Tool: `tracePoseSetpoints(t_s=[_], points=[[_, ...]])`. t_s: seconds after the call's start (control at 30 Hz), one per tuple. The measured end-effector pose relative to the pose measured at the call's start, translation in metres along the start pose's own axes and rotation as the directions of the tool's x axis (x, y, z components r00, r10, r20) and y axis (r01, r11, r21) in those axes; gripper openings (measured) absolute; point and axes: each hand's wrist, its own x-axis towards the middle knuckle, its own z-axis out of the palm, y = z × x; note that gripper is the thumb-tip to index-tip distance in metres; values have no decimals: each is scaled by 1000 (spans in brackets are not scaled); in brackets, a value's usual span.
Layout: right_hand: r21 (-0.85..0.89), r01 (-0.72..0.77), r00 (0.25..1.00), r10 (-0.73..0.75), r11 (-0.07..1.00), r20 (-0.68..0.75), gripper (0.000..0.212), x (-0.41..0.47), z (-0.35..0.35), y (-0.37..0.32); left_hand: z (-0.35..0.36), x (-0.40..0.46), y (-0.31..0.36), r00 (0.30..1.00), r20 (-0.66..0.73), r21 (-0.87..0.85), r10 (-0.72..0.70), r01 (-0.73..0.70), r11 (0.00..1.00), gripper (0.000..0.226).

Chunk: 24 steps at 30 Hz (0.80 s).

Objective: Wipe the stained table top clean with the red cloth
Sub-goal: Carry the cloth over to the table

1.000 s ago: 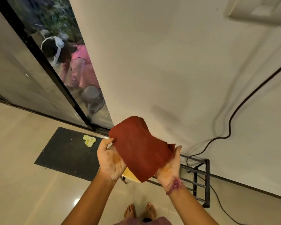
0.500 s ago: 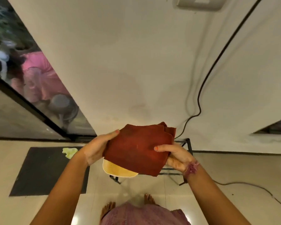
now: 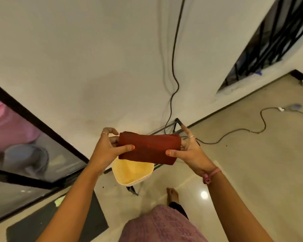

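Note:
The red cloth (image 3: 150, 147) is folded into a flat band, held level at chest height. My left hand (image 3: 108, 149) pinches its left end, thumb on top. At the other end my right hand (image 3: 189, 151) grips it, thumb pressed on the near edge. Directly below the cloth stands the small table, its yellowish top (image 3: 132, 173) with a pale rim partly hidden by the cloth. The table's dark metal legs (image 3: 132, 189) rest on the tiled floor.
A white wall (image 3: 94, 58) rises just behind the table, with a black cable (image 3: 173, 67) running down it and across the floor. A glass door (image 3: 24, 154) is at left, a dark mat (image 3: 59, 222) at lower left, and my bare foot (image 3: 172, 195) beside the table.
The cloth went from a loose spread sheet to a tighter folded band between both hands. The view swung right, showing more floor and cable.

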Motion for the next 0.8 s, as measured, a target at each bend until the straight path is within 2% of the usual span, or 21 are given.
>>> tracePoseSetpoints(t_s=[0.1,0.23,0.3,0.4,0.5,0.57,0.63,0.67,0.73,0.8], points=[[-241,105,984,-136,965,-116,81,-33,-5,5,18,-4,7,987,130,208,96,-122,971,68],[-567,36,913,-257,823,-316,61,-84,-28,18,63,-14,17,936,288,517,201,-328,791,53],[-671,-46,858,-315,740,-406,52,-110,-40,27,92,-22,21,912,351,578,214,-390,717,51],[-747,-172,762,-393,643,-514,31,-159,-60,44,143,-43,23,834,472,610,286,-543,577,38],[-704,-251,686,-391,664,-614,24,-217,-82,68,190,-66,22,707,607,540,363,-702,464,27],[-609,-219,668,-338,762,-663,15,-267,-97,86,218,-85,19,644,701,457,307,-735,501,26],[-399,-53,670,-265,915,-694,10,-318,-104,98,240,-103,16,557,812,343,174,-696,631,25],[-264,39,668,-222,964,-711,11,-343,-104,106,252,-117,15,492,867,286,81,-625,726,26],[-62,162,643,-153,985,-751,11,-392,-102,126,277,-158,11,359,931,219,-64,-409,886,33],[90,261,601,-88,961,-794,12,-429,-96,148,299,-201,2,310,946,190,-98,-282,940,39]])
